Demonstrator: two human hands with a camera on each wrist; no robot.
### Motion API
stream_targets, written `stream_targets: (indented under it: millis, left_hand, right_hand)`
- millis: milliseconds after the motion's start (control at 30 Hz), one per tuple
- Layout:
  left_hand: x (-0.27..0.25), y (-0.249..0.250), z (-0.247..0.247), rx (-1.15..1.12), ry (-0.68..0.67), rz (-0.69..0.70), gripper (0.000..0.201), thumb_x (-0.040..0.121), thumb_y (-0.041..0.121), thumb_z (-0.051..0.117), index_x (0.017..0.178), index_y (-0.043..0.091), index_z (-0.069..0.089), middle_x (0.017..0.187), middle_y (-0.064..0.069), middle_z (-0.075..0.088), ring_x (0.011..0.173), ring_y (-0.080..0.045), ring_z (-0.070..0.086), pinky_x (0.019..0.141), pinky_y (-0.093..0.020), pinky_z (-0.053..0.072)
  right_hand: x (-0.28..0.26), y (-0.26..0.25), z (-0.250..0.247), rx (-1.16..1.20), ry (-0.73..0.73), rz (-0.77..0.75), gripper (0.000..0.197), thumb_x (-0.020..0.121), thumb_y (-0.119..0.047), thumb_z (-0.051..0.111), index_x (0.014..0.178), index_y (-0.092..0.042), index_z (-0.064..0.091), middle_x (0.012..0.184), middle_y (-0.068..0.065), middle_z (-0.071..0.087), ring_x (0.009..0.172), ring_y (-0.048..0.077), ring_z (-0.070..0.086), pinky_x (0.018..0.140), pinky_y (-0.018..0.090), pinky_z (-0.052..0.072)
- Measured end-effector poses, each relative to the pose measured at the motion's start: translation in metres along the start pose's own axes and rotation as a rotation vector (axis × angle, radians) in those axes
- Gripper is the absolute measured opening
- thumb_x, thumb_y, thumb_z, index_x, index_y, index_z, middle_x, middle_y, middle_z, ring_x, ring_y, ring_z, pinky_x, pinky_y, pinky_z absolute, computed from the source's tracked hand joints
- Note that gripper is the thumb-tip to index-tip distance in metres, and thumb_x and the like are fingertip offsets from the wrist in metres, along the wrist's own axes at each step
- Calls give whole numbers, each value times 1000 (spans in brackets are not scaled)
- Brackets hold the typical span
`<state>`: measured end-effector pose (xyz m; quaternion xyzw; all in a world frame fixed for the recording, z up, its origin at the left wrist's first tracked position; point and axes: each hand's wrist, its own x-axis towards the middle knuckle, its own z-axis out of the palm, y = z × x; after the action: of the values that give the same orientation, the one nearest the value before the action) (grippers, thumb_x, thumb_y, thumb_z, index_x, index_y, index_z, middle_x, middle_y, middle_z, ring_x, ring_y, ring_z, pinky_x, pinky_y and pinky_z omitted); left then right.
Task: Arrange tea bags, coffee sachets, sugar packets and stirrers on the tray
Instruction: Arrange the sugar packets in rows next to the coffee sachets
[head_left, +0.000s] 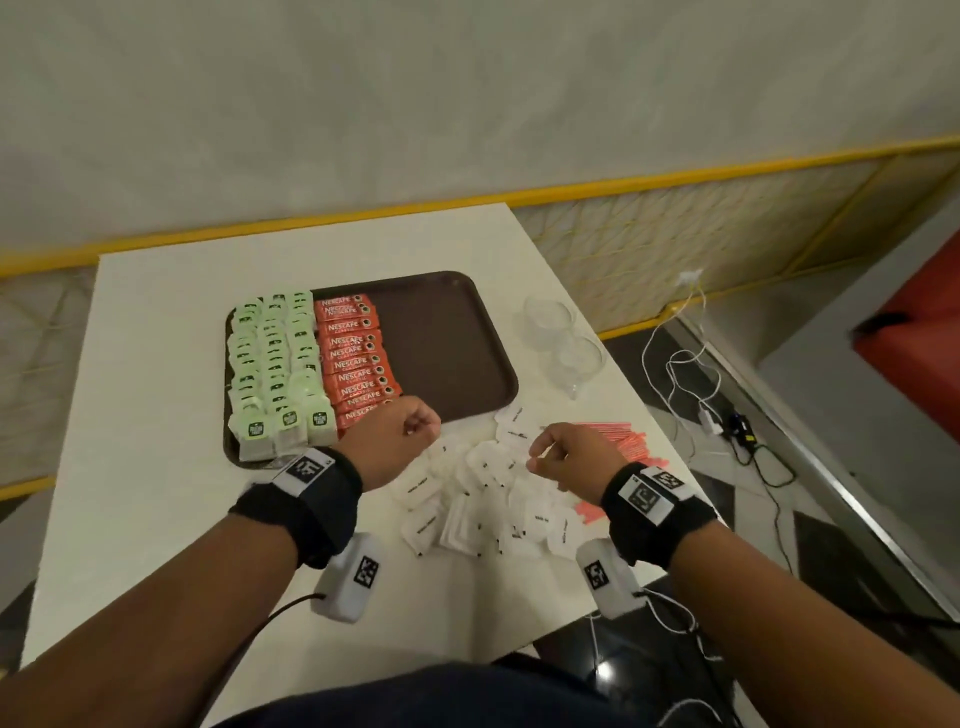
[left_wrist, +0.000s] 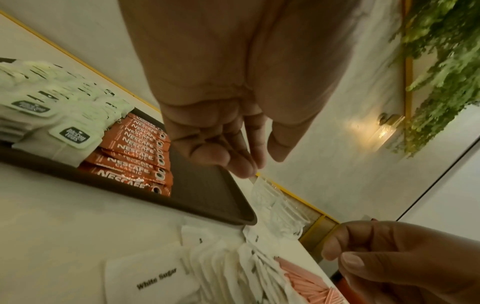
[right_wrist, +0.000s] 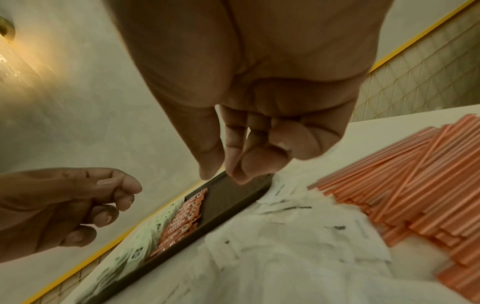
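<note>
Both hands hang in the air over a white table (head_left: 156, 364), a little apart from each other. The left hand (head_left: 395, 441) has its fingers curled in loosely, and nothing can be seen in it. The right hand (head_left: 571, 457) is curled too, with the thumb close to the fingertips; it is hard to tell if it pinches something small, since the pictures are blurry there. Right under and between the hands lies a messy pile of white sugar packets (head_left: 483, 499), flat on the table. Just past the right hand, on its outer side, is a heap of thin pink stirrers (head_left: 631, 447), also on the table and touching the sugar pile. Just ahead of the left hand sits a brown tray (head_left: 452, 353). On the tray, the side far from the right hand is filled with rows of green tea bags (head_left: 272, 364). Next to them is one row of orange coffee sachets (head_left: 358, 358), touching the tea bags. The rest of the tray is bare brown. Beyond the right hand, beside the tray, stand some clear plastic cups (head_left: 563, 338).
</note>
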<state>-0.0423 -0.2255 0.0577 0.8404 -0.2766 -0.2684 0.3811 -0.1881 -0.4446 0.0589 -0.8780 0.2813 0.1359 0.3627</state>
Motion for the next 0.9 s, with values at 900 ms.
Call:
stream_targets:
  millis: [900]
  left_hand:
    - [-27, 11, 128, 416, 10, -553, 54, 87, 36, 68, 131, 15, 44, 130, -7, 52, 113, -26, 56, 95, -39, 48]
  right_hand:
    - [19, 46, 20, -622, -287, -542, 64, 80, -36, 75, 134, -21, 43, 126, 5, 50, 112, 25, 52, 92, 37, 48]
